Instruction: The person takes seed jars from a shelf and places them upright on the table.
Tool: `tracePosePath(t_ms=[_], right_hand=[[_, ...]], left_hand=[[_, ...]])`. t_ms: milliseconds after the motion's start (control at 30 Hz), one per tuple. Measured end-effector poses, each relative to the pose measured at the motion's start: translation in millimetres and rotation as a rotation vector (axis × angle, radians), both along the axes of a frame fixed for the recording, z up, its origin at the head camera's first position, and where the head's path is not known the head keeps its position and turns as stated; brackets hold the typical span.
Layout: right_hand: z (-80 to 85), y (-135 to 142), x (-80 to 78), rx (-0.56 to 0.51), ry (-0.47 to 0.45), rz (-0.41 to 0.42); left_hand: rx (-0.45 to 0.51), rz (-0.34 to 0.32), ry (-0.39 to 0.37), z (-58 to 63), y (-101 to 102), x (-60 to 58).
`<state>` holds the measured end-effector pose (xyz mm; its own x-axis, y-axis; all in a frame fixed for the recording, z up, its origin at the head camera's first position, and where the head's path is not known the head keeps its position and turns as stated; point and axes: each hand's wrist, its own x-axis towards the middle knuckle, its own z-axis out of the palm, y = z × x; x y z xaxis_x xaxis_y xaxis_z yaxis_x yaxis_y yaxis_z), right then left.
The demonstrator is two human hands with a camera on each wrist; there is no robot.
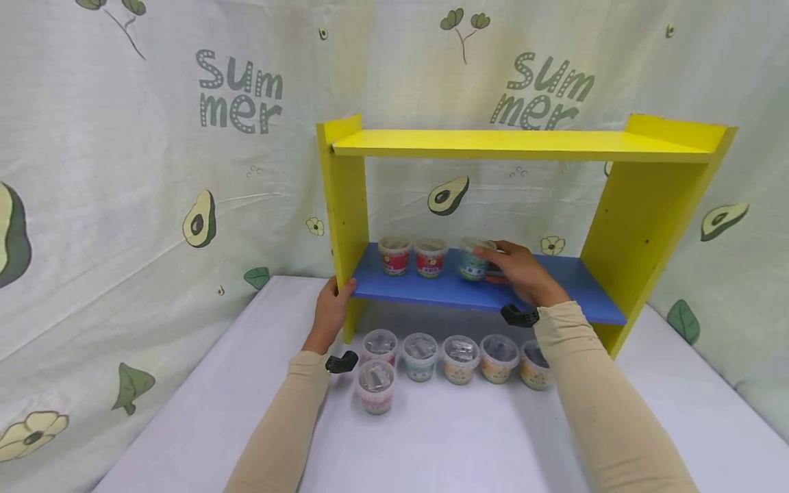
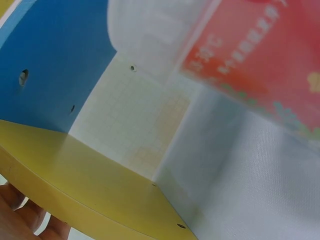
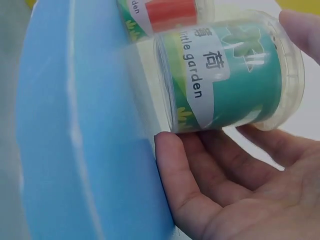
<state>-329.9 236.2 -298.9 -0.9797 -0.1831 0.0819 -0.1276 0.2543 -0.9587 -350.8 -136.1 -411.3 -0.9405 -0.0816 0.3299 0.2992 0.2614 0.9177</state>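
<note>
My right hand (image 1: 520,270) holds a clear plastic cup with a teal "little garden" label (image 3: 235,70), at the blue shelf board (image 1: 425,287). In the right wrist view its fingers lie along one side of the cup and the thumb is near the lid rim. I cannot tell whether the cup's base touches the board. To its left on the board stand two red-labelled cups (image 1: 394,255). My left hand (image 1: 329,311) grips the front edge of the yellow side panel (image 1: 345,205); some of its fingers (image 2: 30,215) show behind that panel in the left wrist view.
On the white table (image 1: 444,438), several lidded cups (image 1: 461,359) form a row under the shelf. One pink-labelled cup (image 1: 376,387) stands nearer the front. The yellow top board (image 1: 493,142) spans above my right hand. A patterned cloth (image 1: 265,192) hangs behind.
</note>
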Motion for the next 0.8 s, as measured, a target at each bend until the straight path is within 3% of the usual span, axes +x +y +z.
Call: tracePosePath(t_ms=[300, 633, 800], right_hand=[[-4.0, 2.8, 2.0, -0.092, 0.018, -0.010], [-4.0, -1.4, 7.4, -0.097, 0.065, -0.051], [-6.9, -1.1, 11.3, -0.088, 0.050, -0.059]], left_hand=[[0.005, 0.006, 0.015, -0.4, 0.8, -1.6], [0.009, 0.005, 0.026, 2.4, -0.1, -4.1], [0.009, 0.002, 0.008, -2.2, -0.7, -4.6]])
